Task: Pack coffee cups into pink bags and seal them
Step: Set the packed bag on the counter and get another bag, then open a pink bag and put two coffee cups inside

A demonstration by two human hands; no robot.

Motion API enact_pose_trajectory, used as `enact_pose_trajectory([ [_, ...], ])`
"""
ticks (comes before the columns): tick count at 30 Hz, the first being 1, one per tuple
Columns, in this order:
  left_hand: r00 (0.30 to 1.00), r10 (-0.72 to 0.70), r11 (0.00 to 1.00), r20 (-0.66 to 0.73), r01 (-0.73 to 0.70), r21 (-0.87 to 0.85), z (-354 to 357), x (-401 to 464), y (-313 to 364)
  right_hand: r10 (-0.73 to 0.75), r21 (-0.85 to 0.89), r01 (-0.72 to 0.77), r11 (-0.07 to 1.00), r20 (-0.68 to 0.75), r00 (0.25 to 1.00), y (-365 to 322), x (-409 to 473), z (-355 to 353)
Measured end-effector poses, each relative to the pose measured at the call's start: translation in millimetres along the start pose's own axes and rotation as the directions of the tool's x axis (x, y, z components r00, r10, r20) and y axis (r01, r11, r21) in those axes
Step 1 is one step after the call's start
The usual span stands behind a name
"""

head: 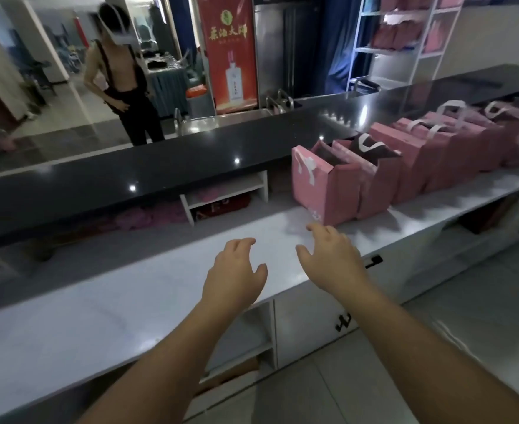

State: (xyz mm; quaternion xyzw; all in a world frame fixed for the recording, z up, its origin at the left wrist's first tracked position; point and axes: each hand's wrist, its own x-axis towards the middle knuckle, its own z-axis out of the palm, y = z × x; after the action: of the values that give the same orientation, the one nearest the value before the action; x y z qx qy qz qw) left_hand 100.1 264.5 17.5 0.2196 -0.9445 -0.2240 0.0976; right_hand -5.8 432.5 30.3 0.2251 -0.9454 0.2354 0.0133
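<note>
Several pink bags stand in a row on the white counter (105, 304), running from the centre right toward the far right. The nearest pink bag (319, 191) stands open at the top, a white ribbon on its front and dark contents inside. Behind it the other pink bags (435, 154) have white handles. My left hand (236, 270) hovers over the counter, fingers relaxed and empty. My right hand (333, 258) hovers just below the nearest bag, fingers spread, holding nothing. No coffee cups are visible.
A raised black ledge (129, 175) runs behind the counter. A small white shelf (224, 197) sits under it. A person (120, 87) stands beyond the ledge. A white rack (405, 41) with pink items stands at the back right. Cabinet doors with black handles (343, 324) lie below.
</note>
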Motion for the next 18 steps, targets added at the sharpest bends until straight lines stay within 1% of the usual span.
enact_pose_trajectory([
  [3,0.998,0.051,0.999,0.038,-0.050,-0.015,20,39,23,0.048,-0.018,-0.048,0.999,-0.008,0.999,26,27,-7],
  [9,0.987,0.128,0.989,0.097,-0.119,-0.089,60,138,58,0.132,-0.040,-0.136,0.990,-0.087,0.987,68,100,-18],
  [13,0.981,0.159,0.980,0.110,-0.143,-0.139,75,213,79,0.200,-0.068,-0.208,0.976,-0.110,0.974,88,159,-30],
  [18,0.974,0.201,0.969,0.104,-0.183,-0.165,93,297,104,0.273,-0.047,-0.281,0.958,-0.130,0.953,109,221,-34],
])
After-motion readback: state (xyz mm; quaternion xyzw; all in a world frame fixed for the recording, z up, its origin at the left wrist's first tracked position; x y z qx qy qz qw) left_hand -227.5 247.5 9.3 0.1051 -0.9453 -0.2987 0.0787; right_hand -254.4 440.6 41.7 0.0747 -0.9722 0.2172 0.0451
